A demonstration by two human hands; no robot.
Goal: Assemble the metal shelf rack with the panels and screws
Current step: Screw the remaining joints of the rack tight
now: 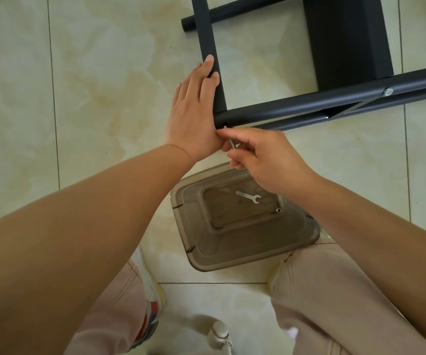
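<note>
A black metal rack lies on the tiled floor: a round tube (309, 103) runs left to right, and a flat black panel (208, 42) meets it at its left end. My left hand (196, 108) rests flat against that panel's left side, fingers straight. My right hand (260, 155) pinches a thin metal tool (231, 143), likely a hex key, whose tip sits at a hole in the tube's left end. A fitted silver screw (388, 92) shows further right on the tube. A second black panel (347, 39) stands behind.
A translucent brown plastic tray (299, 248) sits between my knees, holding a small flat wrench (248, 196) and a loose screw (278, 210). Another black tube (232, 11) lies at the top. My trouser legs and a shoe (150, 313) fill the bottom.
</note>
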